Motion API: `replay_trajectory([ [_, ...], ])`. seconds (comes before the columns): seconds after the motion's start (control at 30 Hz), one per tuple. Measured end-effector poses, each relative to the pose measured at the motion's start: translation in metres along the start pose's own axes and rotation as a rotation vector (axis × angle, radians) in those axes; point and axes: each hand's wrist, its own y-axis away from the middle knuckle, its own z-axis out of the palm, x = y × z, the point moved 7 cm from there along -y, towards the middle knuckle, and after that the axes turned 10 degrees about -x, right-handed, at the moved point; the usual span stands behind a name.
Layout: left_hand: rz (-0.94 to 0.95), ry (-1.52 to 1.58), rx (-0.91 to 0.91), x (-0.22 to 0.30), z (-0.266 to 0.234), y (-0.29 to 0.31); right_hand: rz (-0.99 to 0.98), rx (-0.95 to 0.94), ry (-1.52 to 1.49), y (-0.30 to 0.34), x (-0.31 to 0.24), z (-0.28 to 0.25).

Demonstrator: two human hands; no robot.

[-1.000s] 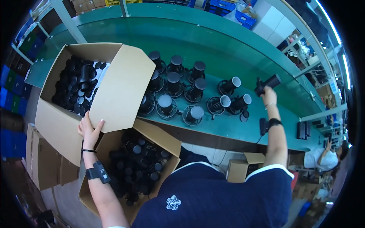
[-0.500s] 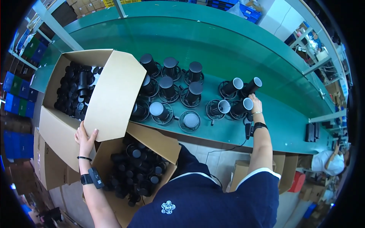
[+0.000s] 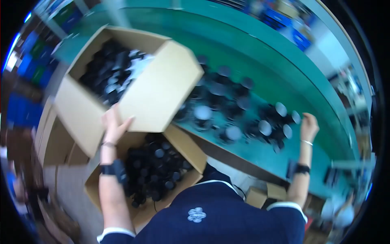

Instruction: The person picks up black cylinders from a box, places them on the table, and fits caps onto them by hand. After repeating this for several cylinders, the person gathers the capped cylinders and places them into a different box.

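My left hand [image 3: 115, 122] rests on the flap [image 3: 156, 93] of an open cardboard box [image 3: 91, 53], at its lower corner, thumb spread from the fingers. Inside that box lies a heap of small black parts [image 3: 107, 67]. My right hand [image 3: 309, 127] hovers over the bench with curled fingers, just right of a black cylinder with a pale open end [image 3: 295, 118]. Blur hides whether it holds anything. Several similar pale-mouthed cylinders [image 3: 265, 128] cluster to its left. Farther left stand black cylinders with grey or dark tops [image 3: 202, 114] on ring-like bases.
Below the bench edge, a second cardboard box [image 3: 191, 152] is filled with black cylindrical parts [image 3: 156, 162]. The green bench [image 3: 260, 158] runs across, with a raised green panel [image 3: 268, 61] behind it. A dark object [image 3: 331, 177] lies at its right end.
The whole view has swung and blurred, so the bench tilts down to the right. My right hand has come away from the pale-mouthed cylinder it touched. My left hand stays at the flap.
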Motion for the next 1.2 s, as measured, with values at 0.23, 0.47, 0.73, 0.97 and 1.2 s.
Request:
replay_trajectory([
  [0.23, -0.099, 0.067, -0.069, -0.005, 0.002, 0.005, -0.706, -0.878, -0.804, -0.085, -0.438, -0.015],
  [0.47, -0.057, 0.193, -0.050, 0.000, -0.002, -0.001, -0.827, -1.178, -0.396, -0.149, -0.706, 0.216],
  [0.73, -0.075, 0.267, 0.029, -0.009, -0.007, 0.005, -0.650, -0.978, 0.161, -0.134, -0.757, 0.461],
  [0.97, -0.066, 0.278, 0.036, -0.004, -0.005, 0.013, -0.781, -0.861, 0.041, -0.105, -0.763, 0.441],
  [1.2, -0.017, 0.207, -0.020, 0.008, -0.003, 0.001, -1.086, -0.665, -0.570, -0.187, -0.676, 0.218],
])
